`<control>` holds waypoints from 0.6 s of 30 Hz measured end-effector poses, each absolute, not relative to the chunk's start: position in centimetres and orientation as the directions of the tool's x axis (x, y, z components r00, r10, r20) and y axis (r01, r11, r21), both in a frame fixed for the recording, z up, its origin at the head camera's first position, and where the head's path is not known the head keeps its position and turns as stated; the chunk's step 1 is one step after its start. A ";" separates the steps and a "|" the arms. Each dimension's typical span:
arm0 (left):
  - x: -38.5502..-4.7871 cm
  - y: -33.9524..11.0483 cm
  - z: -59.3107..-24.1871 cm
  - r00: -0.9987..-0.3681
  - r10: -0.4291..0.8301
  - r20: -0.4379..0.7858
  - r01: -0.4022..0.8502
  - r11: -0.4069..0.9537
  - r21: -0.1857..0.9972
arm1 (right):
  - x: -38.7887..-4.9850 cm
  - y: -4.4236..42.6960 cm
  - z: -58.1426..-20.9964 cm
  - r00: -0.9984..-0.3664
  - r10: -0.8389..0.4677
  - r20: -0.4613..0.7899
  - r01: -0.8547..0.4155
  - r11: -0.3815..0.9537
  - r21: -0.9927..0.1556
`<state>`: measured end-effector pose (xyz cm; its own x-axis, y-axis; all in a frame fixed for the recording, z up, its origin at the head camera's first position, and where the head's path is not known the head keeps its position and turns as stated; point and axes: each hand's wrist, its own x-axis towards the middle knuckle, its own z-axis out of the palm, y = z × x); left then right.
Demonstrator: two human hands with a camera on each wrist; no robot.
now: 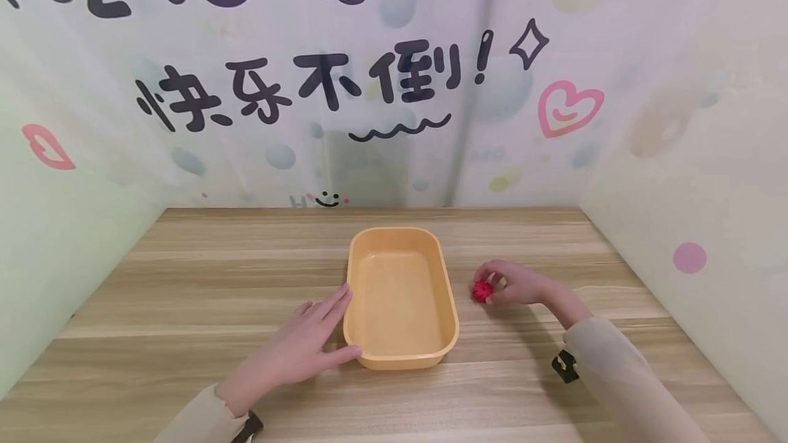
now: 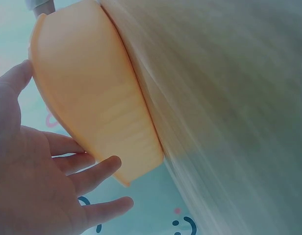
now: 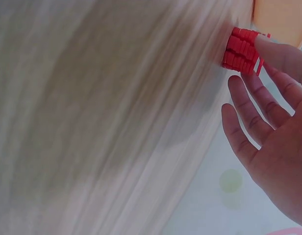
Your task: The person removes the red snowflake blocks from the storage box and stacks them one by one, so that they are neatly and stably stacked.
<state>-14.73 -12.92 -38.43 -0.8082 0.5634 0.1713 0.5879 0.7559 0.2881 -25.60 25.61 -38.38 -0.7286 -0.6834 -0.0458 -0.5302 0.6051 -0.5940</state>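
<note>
A yellow-orange plastic tray (image 1: 406, 361) with rounded corners stands upright on the table, its inside showing nothing. My left hand (image 1: 295, 348) lies along its left side, fingers mostly straight. Thumb and fingertips touch the rim in the head view; in the left wrist view the tray's outer wall (image 2: 87, 78) is seen beyond the spread fingers. To the right of the tray, my right hand (image 1: 520, 284) pinches a small red ridged round piece (image 1: 481, 291) low at the table surface. Its toothed side (image 3: 238, 49) shows in the right wrist view, with the thumb partly over it.
The wood-grain table (image 1: 234, 279) runs back to a printed curtain (image 1: 394, 176) with black lettering. Pale side walls (image 1: 695, 176) border it left and right. Dark wrist straps (image 1: 565, 366) sit at both sleeves.
</note>
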 end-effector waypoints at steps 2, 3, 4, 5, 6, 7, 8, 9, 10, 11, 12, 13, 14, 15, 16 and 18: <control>-14.7 -12.9 -38.5 -0.809 0.563 0.172 0.588 0.757 0.287 | -25.6 25.6 -38.4 -0.730 -0.682 -0.049 -0.525 0.605 -0.598; -14.7 -12.9 -38.5 -0.808 0.563 0.173 0.588 0.756 0.287 | -25.6 25.7 -38.4 -0.730 -0.681 -0.049 -0.524 0.605 -0.600; -14.8 -12.9 -38.5 -0.809 0.562 0.173 0.587 0.757 0.287 | -25.6 25.7 -38.4 -0.731 -0.681 -0.049 -0.523 0.605 -0.600; -14.8 -12.9 -38.5 -0.809 0.562 0.173 0.587 0.757 0.288 | -25.6 25.7 -38.4 -0.731 -0.680 -0.049 -0.522 0.605 -0.601; -14.8 -12.9 -38.5 -0.809 0.562 0.172 0.587 0.757 0.288 | -25.7 25.7 -38.4 -0.732 -0.680 -0.049 -0.522 0.605 -0.601; -14.8 -12.9 -38.5 -0.809 0.562 0.172 0.587 0.756 0.289 | -25.7 25.8 -38.5 -0.732 -0.679 -0.049 -0.522 0.606 -0.600; -14.8 -12.9 -38.5 -0.809 0.563 0.172 0.587 0.755 0.291 | -25.7 25.8 -38.5 -0.733 -0.679 -0.050 -0.522 0.607 -0.600; -14.8 -12.9 -38.5 -0.808 0.563 0.172 0.588 0.755 0.292 | -25.7 25.8 -38.5 -0.733 -0.678 -0.050 -0.521 0.608 -0.599; -14.7 -12.9 -38.5 -0.808 0.563 0.172 0.588 0.754 0.293 | -25.8 25.8 -38.5 -0.734 -0.677 -0.052 -0.520 0.610 -0.598; -14.7 -12.9 -38.5 -0.808 0.563 0.173 0.588 0.754 0.293 | -25.8 25.8 -38.5 -0.735 -0.676 -0.054 -0.519 0.612 -0.596; -14.7 -12.9 -38.5 -0.808 0.563 0.175 0.589 0.753 0.293 | -25.8 25.8 -38.5 -0.735 -0.676 -0.056 -0.519 0.614 -0.595; -14.7 -12.9 -38.5 -0.807 0.564 0.176 0.590 0.752 0.293 | -25.8 25.8 -38.6 -0.736 -0.674 -0.057 -0.519 0.617 -0.592; -14.7 -12.9 -38.5 -0.807 0.563 0.178 0.590 0.753 0.292 | -25.8 25.7 -38.6 -0.737 -0.673 -0.060 -0.519 0.620 -0.589; -14.7 -12.9 -38.5 -0.807 0.563 0.178 0.590 0.753 0.291 | -25.8 25.7 -38.6 -0.737 -0.673 -0.062 -0.518 0.622 -0.587; -14.7 -12.9 -38.5 -0.807 0.563 0.179 0.590 0.754 0.289 | -25.8 25.7 -38.5 -0.738 -0.672 -0.063 -0.518 0.624 -0.584; -14.7 -12.9 -38.5 -0.806 0.564 0.179 0.591 0.754 0.288 | -25.8 25.7 -38.5 -0.739 -0.671 -0.066 -0.517 0.627 -0.583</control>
